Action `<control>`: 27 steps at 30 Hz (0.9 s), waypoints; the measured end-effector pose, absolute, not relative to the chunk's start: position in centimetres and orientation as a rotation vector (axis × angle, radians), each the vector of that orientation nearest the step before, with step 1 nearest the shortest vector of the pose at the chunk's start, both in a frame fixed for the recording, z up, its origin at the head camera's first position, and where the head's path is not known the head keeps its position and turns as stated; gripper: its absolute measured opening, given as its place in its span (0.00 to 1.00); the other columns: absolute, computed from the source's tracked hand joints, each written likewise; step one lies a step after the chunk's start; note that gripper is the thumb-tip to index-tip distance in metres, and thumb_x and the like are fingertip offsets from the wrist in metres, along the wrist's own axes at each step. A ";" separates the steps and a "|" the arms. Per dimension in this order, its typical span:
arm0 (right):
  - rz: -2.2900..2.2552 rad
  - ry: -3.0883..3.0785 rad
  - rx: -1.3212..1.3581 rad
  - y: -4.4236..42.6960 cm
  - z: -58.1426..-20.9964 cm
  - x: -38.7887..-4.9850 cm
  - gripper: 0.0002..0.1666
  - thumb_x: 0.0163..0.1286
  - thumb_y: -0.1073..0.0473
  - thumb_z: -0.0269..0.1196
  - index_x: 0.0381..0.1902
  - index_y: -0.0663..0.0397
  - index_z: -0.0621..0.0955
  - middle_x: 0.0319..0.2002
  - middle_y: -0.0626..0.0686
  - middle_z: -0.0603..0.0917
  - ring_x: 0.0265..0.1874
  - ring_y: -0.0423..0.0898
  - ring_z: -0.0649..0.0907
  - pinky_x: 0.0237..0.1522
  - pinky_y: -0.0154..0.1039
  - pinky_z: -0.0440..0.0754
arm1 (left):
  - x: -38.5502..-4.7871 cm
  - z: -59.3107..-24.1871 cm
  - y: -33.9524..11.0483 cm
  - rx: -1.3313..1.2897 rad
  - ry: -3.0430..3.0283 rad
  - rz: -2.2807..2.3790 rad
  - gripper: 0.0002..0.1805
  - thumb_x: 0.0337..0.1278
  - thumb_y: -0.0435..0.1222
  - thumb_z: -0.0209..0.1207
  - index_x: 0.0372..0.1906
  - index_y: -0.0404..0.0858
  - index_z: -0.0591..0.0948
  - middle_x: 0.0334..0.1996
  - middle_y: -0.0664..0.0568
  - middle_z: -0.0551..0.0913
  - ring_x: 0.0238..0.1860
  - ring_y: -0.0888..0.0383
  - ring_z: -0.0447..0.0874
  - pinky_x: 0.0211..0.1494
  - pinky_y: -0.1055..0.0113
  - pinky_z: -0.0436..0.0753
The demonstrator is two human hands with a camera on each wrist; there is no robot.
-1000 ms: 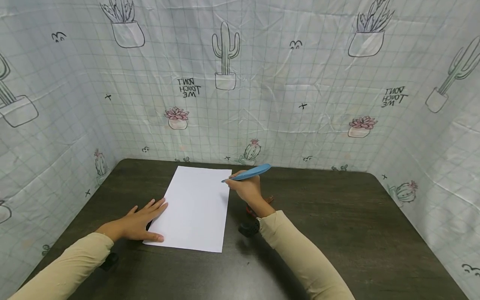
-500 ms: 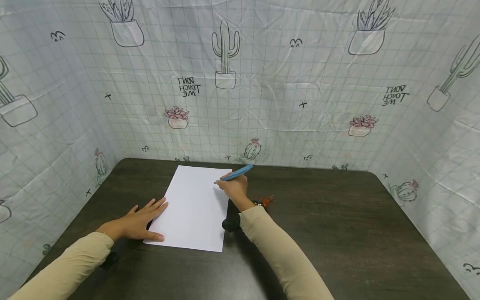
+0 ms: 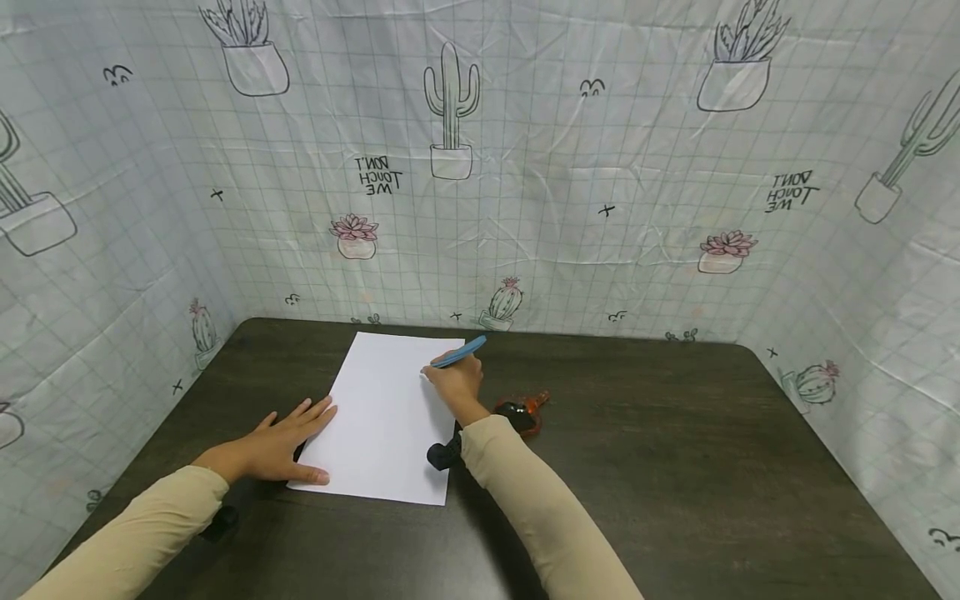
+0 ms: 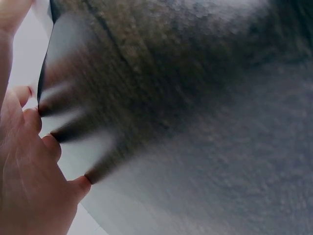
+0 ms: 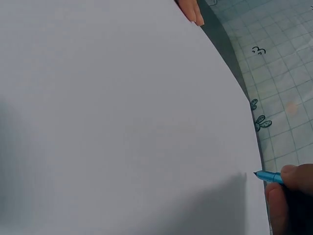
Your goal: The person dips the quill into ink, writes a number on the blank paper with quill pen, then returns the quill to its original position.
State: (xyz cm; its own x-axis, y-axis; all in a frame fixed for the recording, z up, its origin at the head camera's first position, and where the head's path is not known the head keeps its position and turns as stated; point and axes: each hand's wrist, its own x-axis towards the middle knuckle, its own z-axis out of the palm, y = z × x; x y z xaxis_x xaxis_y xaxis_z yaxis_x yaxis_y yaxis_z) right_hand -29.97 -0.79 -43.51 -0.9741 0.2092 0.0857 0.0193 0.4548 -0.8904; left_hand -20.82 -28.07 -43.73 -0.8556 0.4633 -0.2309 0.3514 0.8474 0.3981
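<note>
A blank white sheet of paper [image 3: 386, 417] lies on the dark table. My left hand [image 3: 281, 443] rests flat with spread fingers on its left edge; the left wrist view shows that hand [image 4: 36, 166] at the left side. Over the upper right part of the sheet, my right hand [image 3: 457, 383] pinches a blue pen [image 3: 463, 351], which slants up to the right. In the right wrist view the pen [image 5: 270, 176] points left over the paper [image 5: 132, 107], held between thumb and finger; whether its tip touches the sheet I cannot tell.
An orange and black object [image 3: 525, 414] lies on the table [image 3: 675, 450], just right of my right wrist. A light curtain [image 3: 540, 192] with a grid and cactus prints hangs behind the table and at both sides.
My right hand has moved left with the blue pen, over the upper part of the sheet. More of the orange and black object shows beside my wrist. My left hand has stayed in place.
</note>
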 end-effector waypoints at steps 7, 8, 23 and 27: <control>1.523 -2.455 -0.189 -1.0 -44.1 -29.8 0.04 0.52 0.65 0.73 0.22 0.55 0.86 0.24 0.51 0.86 0.31 0.52 0.83 0.48 0.53 0.78 | -20.9 -43.7 -28.0 0.608 2.702 0.495 0.60 0.44 0.63 0.64 0.75 0.35 0.52 0.76 0.39 0.46 0.74 0.33 0.40 0.60 0.23 0.40; 1.531 -2.450 -0.197 -1.1 -44.1 -29.7 0.04 0.52 0.65 0.72 0.22 0.56 0.86 0.24 0.51 0.86 0.30 0.52 0.83 0.48 0.54 0.78 | -20.9 -43.7 -28.0 0.607 2.703 0.493 0.60 0.44 0.64 0.64 0.75 0.35 0.52 0.76 0.40 0.46 0.74 0.33 0.41 0.60 0.23 0.40; 1.559 -2.374 -0.210 -1.3 -44.4 -29.0 0.04 0.51 0.66 0.72 0.22 0.58 0.86 0.22 0.52 0.86 0.28 0.51 0.84 0.47 0.53 0.80 | -20.8 -43.6 -28.0 0.615 2.691 0.519 0.59 0.45 0.62 0.64 0.75 0.35 0.51 0.76 0.39 0.46 0.74 0.33 0.40 0.60 0.23 0.39; 1.576 -2.360 -0.207 -1.4 -44.4 -29.0 0.03 0.52 0.66 0.72 0.22 0.58 0.86 0.22 0.52 0.86 0.28 0.51 0.84 0.47 0.53 0.80 | -20.8 -43.5 -28.0 0.617 2.692 0.524 0.59 0.45 0.62 0.65 0.75 0.35 0.52 0.76 0.39 0.46 0.73 0.32 0.40 0.60 0.23 0.40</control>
State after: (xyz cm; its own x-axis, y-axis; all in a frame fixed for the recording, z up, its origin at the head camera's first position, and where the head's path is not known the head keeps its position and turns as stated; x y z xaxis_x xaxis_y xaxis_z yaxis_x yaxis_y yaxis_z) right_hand -29.03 -1.36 -44.44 -0.9461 0.2798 0.1633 -0.0436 0.3897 -0.9199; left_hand -20.80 -27.98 -43.53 -0.8522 0.4695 -0.2311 0.3486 0.8387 0.4184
